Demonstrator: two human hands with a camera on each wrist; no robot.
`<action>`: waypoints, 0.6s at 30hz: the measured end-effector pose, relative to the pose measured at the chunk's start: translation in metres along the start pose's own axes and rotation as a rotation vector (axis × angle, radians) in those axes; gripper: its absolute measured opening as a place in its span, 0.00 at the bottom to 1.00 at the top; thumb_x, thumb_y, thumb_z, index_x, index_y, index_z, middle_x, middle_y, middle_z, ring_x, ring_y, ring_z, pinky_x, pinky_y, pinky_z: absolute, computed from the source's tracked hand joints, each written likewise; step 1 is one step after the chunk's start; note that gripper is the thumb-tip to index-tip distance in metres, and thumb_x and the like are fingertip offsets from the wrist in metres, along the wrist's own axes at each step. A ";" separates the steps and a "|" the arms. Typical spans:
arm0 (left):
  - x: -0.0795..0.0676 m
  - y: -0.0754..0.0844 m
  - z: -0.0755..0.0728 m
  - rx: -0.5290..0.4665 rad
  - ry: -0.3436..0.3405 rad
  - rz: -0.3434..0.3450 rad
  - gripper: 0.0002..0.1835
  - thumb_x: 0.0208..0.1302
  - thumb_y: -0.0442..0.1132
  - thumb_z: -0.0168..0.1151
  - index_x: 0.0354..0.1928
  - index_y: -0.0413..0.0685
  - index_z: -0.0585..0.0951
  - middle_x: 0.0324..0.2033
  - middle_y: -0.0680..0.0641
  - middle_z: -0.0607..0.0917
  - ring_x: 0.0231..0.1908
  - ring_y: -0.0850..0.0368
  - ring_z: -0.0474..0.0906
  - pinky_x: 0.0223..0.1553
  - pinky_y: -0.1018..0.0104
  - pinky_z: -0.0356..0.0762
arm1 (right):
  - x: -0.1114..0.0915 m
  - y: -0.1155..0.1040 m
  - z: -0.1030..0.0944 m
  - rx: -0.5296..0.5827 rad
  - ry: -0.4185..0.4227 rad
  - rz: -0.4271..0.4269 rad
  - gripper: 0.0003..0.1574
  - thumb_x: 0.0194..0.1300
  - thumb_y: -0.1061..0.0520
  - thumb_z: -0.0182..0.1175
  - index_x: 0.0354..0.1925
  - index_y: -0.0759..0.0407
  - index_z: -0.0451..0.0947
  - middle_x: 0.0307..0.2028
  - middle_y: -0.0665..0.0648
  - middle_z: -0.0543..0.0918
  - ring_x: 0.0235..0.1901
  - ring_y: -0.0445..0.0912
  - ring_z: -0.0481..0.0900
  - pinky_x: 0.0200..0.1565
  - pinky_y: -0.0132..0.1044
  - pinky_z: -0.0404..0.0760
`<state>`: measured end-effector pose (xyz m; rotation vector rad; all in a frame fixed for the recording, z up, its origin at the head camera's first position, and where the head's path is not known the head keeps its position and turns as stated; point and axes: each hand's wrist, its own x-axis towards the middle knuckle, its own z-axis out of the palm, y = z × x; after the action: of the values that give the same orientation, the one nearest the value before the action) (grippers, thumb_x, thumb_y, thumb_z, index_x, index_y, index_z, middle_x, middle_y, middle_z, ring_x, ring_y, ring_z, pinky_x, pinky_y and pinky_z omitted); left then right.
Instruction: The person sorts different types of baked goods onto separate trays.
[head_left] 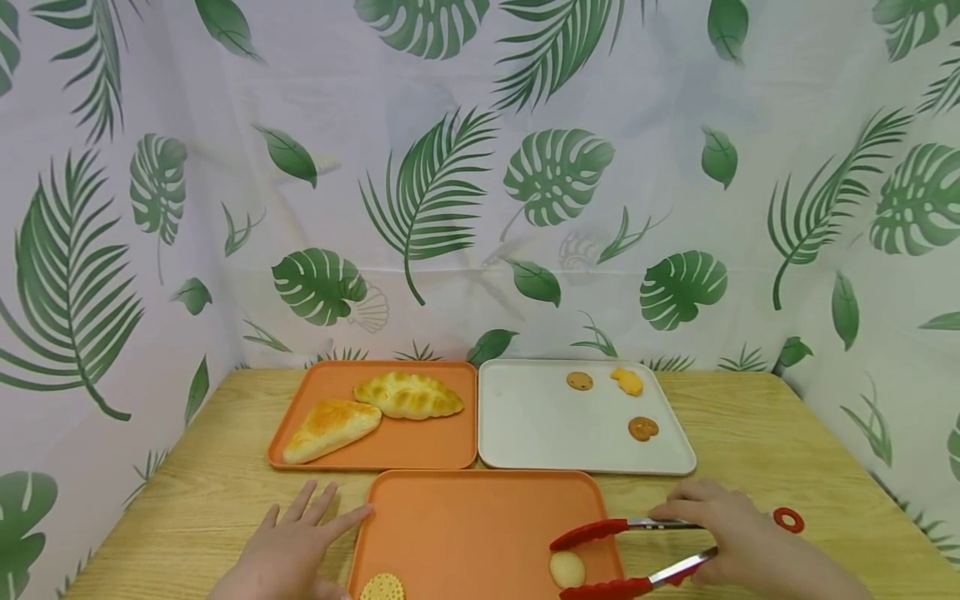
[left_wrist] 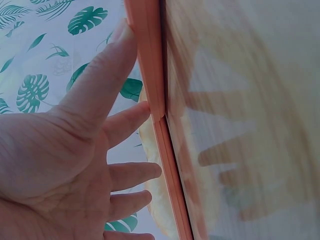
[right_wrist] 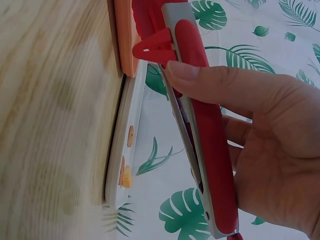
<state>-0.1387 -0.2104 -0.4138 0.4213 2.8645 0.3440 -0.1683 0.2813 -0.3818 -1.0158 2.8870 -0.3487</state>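
My right hand [head_left: 738, 533] grips a pair of red-tipped metal tongs [right_wrist: 212, 130]. In the head view the tongs' red tips stand apart on either side of a round pale cookie [head_left: 567, 570], at the right of the near orange tray [head_left: 480, 521]. My left hand [head_left: 288, 546] has its fingers spread, with the index fingertip at that tray's left edge. The left wrist view shows the same hand [left_wrist: 75, 145] with straight fingers and its thumb along the tray's side [left_wrist: 147, 55]. A round cracker dotted with holes [head_left: 383, 587] lies at the tray's near left.
Behind on the left, an orange tray [head_left: 435, 454] bears a triangular pastry [head_left: 330, 429] and a braided bread [head_left: 408, 395]. Beside it a white tray [head_left: 540, 429] carries a round cookie [head_left: 579, 381], a yellow fish-shaped cracker [head_left: 627, 382] and a brown pretzel-shaped cookie [head_left: 642, 428]. A leaf-print curtain [head_left: 465, 208] stands behind.
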 end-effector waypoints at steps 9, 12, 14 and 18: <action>-0.001 0.001 0.000 0.007 0.009 0.004 0.50 0.29 0.68 0.63 0.63 0.73 0.62 0.65 0.39 0.61 0.66 0.35 0.49 0.51 0.26 0.52 | -0.004 -0.003 -0.003 -0.049 0.048 -0.020 0.35 0.33 0.48 0.74 0.46 0.36 0.76 0.40 0.42 0.74 0.37 0.37 0.68 0.34 0.33 0.70; -0.001 0.001 0.001 0.009 0.014 0.001 0.50 0.28 0.68 0.64 0.63 0.73 0.62 0.65 0.39 0.61 0.66 0.35 0.49 0.51 0.27 0.52 | -0.005 -0.003 -0.005 -0.067 0.088 -0.030 0.36 0.32 0.49 0.74 0.46 0.37 0.76 0.41 0.43 0.75 0.38 0.38 0.70 0.35 0.33 0.73; -0.001 0.001 0.001 0.007 0.011 -0.003 0.50 0.28 0.68 0.64 0.63 0.73 0.62 0.65 0.39 0.61 0.66 0.35 0.49 0.51 0.27 0.51 | -0.006 -0.002 -0.007 -0.060 0.099 -0.032 0.36 0.33 0.49 0.74 0.46 0.37 0.76 0.41 0.44 0.75 0.38 0.38 0.70 0.34 0.31 0.74; -0.001 0.002 0.000 0.001 0.008 -0.008 0.50 0.28 0.67 0.64 0.63 0.72 0.62 0.65 0.39 0.61 0.66 0.36 0.48 0.52 0.27 0.51 | -0.005 0.001 -0.011 -0.023 0.121 -0.043 0.35 0.34 0.51 0.74 0.46 0.39 0.76 0.40 0.43 0.75 0.37 0.36 0.69 0.32 0.27 0.73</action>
<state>-0.1370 -0.2090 -0.4131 0.4092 2.8738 0.3436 -0.1663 0.2874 -0.3711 -1.0992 2.9865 -0.3939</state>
